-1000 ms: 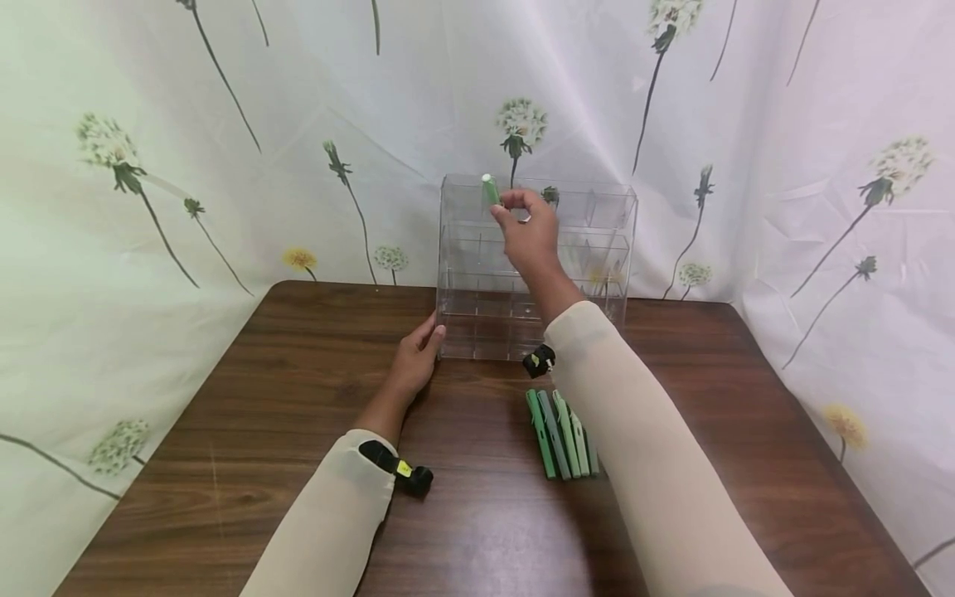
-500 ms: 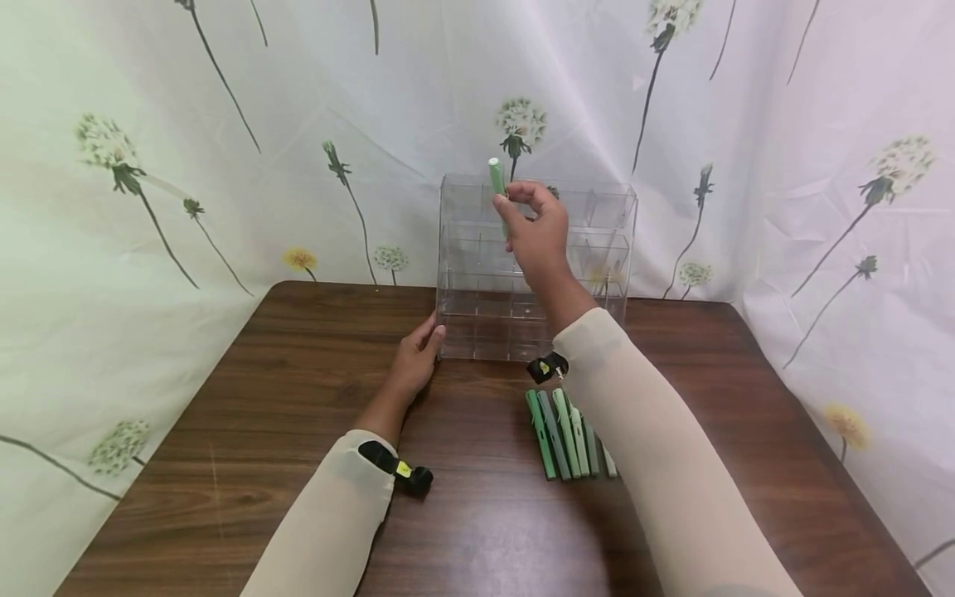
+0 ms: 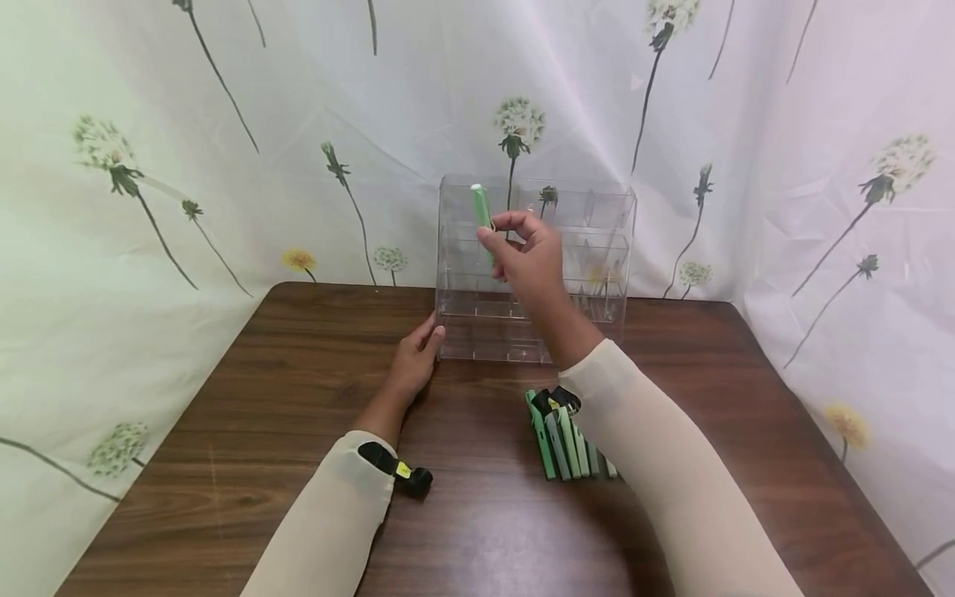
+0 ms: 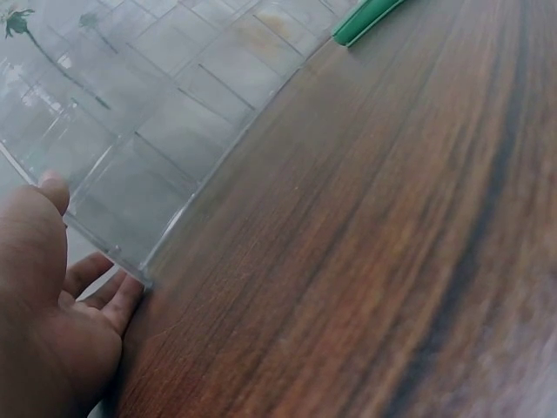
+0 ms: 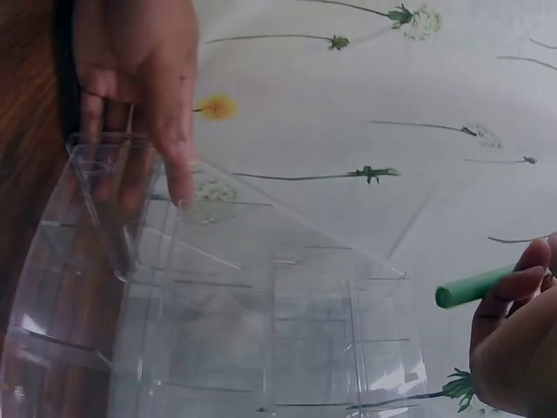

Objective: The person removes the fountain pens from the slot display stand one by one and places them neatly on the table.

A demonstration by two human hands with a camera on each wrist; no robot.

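My right hand (image 3: 530, 253) pinches a light green pen (image 3: 482, 203) between thumb and fingers, its white-tipped end up, in front of a clear plastic tiered organizer (image 3: 462, 294). In the right wrist view the same pen (image 5: 474, 288) points beyond the organizer's edge, its rest hidden by the fingers. My left hand (image 3: 416, 361) rests against the organizer's left side; in the left wrist view its thumb touches the front edge and its straight fingers lie along the outer side. Several green and grey-green pens (image 3: 561, 444) lie side by side in front, partly covered by the right sleeve.
A brown wood-grain table (image 3: 298, 398) carries everything. White cloth printed with dandelions (image 3: 522, 120) hangs behind and at both sides. Black wrist cameras sit on both sleeves; the right one (image 3: 555, 401) overlaps the tops of the lying pens.
My right hand rose slightly with the pen, then came down and back toward me, the pen shifting a little left. The left hand and organizer have stayed in place.
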